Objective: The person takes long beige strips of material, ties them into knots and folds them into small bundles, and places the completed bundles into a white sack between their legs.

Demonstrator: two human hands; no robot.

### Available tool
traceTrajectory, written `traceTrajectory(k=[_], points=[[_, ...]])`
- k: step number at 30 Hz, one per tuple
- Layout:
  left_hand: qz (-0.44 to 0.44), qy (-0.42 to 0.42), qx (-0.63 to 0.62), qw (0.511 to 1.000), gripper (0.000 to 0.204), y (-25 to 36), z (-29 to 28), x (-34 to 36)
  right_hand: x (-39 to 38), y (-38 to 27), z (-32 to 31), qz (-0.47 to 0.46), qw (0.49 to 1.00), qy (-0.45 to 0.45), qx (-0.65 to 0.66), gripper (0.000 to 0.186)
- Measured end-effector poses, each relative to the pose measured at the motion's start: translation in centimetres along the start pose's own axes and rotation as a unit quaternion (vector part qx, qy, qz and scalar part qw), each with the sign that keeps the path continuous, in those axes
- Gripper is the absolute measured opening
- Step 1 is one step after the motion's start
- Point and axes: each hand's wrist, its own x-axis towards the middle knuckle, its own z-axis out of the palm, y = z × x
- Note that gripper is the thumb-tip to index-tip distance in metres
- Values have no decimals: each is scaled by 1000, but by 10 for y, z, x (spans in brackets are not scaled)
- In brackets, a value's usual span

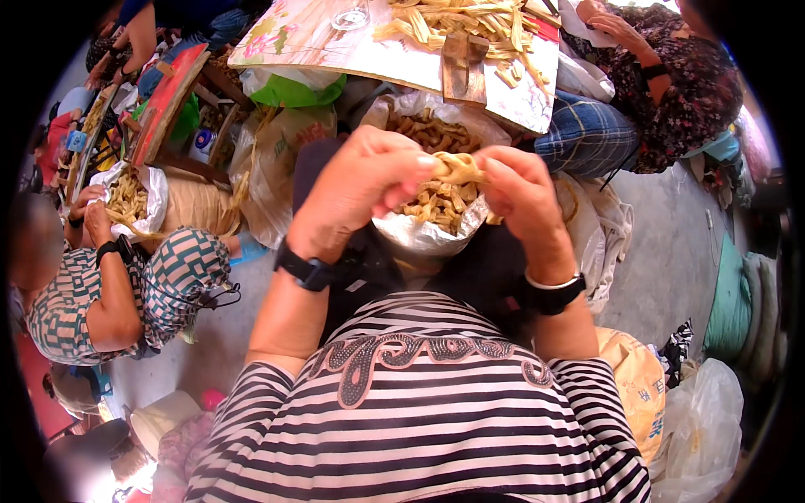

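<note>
My left hand (362, 189) and my right hand (521, 197) meet in front of me, both pinching one pale yellow strip (458, 168) of something fibrous between the fingertips. The strip is bunched or twisted between the two hands. Directly under it, on my lap, stands a white sack (423, 235) with its mouth rolled down, filled with several similar yellow-brown knotted pieces (436, 201). I wear a dark watch on each wrist and a striped top.
A board (335, 50) with a floral cover holds a heap of yellow strips (470, 25) ahead. A person in a green patterned top (109, 293) sits at left beside another white sack (134, 197); another person in dark floral clothes (671, 84) sits at right. Bags lie on the concrete floor (671, 268).
</note>
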Motion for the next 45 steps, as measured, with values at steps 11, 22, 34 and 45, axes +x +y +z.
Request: traceTrajectory(k=[11, 22, 34, 45], points=[[90, 67, 542, 833, 32, 2, -19, 2, 5, -14, -19, -71, 957, -62, -273, 16], [40, -107, 518, 847, 19, -16, -11, 53, 30, -14, -50, -13, 937, -53, -344, 13], [164, 129, 612, 763, 18, -22, -44, 160, 138, 8, -73, -148, 799, 223, -538, 19], [127, 185, 79, 971, 31, -68, 17, 79, 66, 18, 5, 87, 992, 70, 59, 31]])
